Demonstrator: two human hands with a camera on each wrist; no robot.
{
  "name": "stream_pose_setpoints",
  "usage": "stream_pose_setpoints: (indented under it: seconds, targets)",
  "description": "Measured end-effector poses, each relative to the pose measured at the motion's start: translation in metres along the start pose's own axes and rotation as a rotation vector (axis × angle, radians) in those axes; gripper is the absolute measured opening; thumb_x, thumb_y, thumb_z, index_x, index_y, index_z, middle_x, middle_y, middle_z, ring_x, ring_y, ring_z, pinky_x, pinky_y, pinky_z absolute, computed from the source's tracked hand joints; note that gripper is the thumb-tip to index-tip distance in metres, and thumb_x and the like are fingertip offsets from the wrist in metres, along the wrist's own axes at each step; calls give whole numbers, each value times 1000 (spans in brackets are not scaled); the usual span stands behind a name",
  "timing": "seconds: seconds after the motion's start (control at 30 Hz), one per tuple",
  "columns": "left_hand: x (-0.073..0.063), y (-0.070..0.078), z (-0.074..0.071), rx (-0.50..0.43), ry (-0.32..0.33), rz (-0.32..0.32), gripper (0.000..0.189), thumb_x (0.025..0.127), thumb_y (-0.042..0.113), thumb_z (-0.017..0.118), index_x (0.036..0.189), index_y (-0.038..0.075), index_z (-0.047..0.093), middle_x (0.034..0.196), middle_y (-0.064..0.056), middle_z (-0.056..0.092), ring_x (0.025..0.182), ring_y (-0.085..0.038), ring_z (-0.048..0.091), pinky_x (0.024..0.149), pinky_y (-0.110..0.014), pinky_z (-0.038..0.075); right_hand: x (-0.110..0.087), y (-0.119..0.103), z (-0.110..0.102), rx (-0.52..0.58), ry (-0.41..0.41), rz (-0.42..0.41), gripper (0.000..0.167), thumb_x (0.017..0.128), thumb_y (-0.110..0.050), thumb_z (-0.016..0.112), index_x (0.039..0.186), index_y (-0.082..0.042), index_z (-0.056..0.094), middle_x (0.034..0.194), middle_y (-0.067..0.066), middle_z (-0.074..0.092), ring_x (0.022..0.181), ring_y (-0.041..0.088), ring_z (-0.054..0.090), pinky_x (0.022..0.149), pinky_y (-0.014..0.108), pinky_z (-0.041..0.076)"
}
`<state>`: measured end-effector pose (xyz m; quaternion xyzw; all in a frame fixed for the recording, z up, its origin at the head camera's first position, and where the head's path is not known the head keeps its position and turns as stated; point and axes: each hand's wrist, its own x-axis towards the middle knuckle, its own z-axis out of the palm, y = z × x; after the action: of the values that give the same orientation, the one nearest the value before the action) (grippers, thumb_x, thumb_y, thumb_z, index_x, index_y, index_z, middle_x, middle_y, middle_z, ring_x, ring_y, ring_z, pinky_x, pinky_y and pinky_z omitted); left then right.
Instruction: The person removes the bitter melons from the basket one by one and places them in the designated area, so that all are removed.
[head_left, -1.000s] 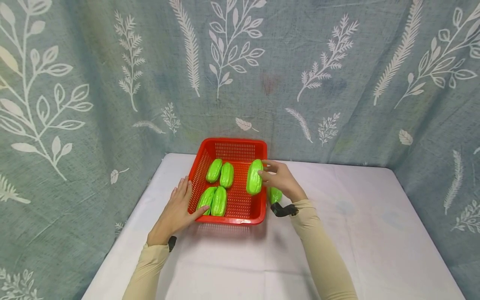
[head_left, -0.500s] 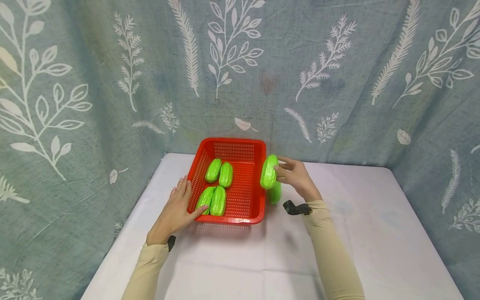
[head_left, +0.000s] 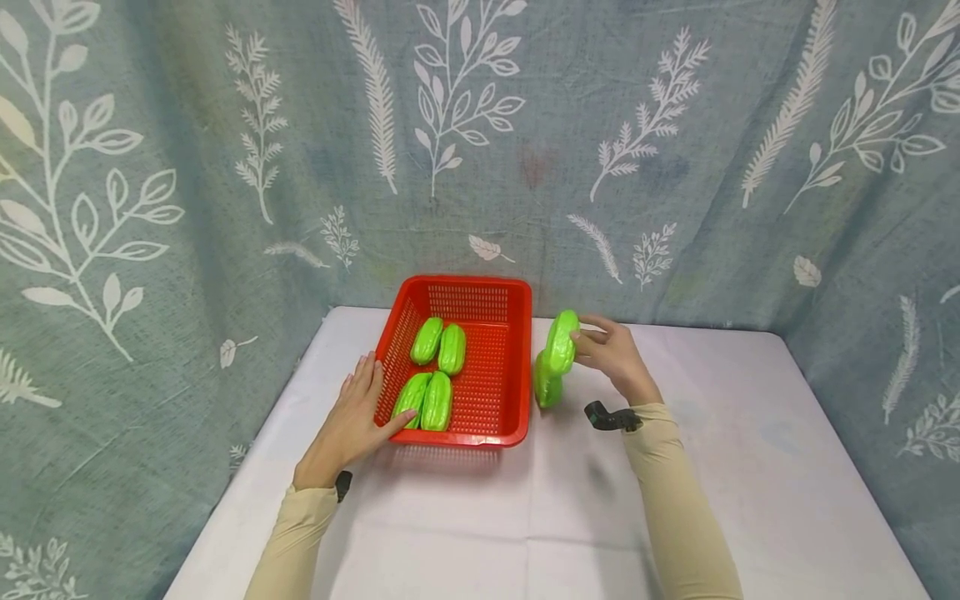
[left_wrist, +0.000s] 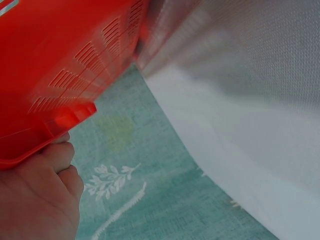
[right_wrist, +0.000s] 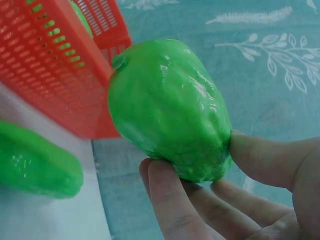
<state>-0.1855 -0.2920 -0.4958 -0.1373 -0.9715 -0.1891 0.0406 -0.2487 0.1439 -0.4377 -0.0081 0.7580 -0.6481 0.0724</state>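
My right hand (head_left: pixel 611 354) pinches a green, glossy, ribbed oblong fruit (head_left: pixel 562 342) between thumb and fingers. It is held in the air just right of the red basket (head_left: pixel 480 441); in the right wrist view the held fruit (right_wrist: pixel 167 107) has a small nub at its far end. Beneath it another green fruit (head_left: pixel 548 388) lies on the table, partly covered. My left hand (head_left: pixel 348 421) rests on the basket's left rim with straight fingers, its thumb reaching over the front left corner. In the left wrist view, the left hand (left_wrist: pixel 42 195) is against the rim.
Inside the basket several green fruits lie at the left: a back pair (head_left: pixel 452 349) and a front pair (head_left: pixel 437 401). The basket stands on a white-covered table (head_left: pixel 712 450). A blue-green leaf-patterned curtain (head_left: pixel 540 167) hangs behind and at both sides.
My right hand has carried the fruit from above the basket's right part rightward, past the rim and over the table. The left hand and basket stay put.
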Motion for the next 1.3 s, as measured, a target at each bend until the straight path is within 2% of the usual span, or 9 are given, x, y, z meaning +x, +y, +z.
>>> stream_pose_setpoints:
  seconds: [0.43,0.67,0.93,1.3]
  targets:
    - [2,0,1,-5,5,1,113,93,67,62,163,-5,12,175,-21,1,163,-42,4,129,-62,13,0,17,-17,-63,29,4,61,106,-23,59,158,0,38,152,31,51,137,43,57,100,41,59]
    - [2,0,0,-4,1,6,112,92,66,63,163,-6,13,175,-21,0,162,-42,4,129,-63,13,-1,26,-22,-66,44,50,58,106,-19,58,158,-1,39,152,30,51,134,44,59,98,42,60]
    - [2,0,1,0,8,5,112,93,65,63,163,-6,12,174,-24,4,162,-43,6,128,-63,15,2,36,-28,-70,32,70,59,107,-21,57,160,-3,37,154,31,49,134,45,59,101,45,58]
    - [1,0,1,-1,13,6,111,93,64,63,163,-7,13,174,-23,3,162,-44,7,128,-64,14,5,49,-32,-99,27,105,58,107,-20,54,160,-1,36,154,31,49,134,43,59,101,42,59]
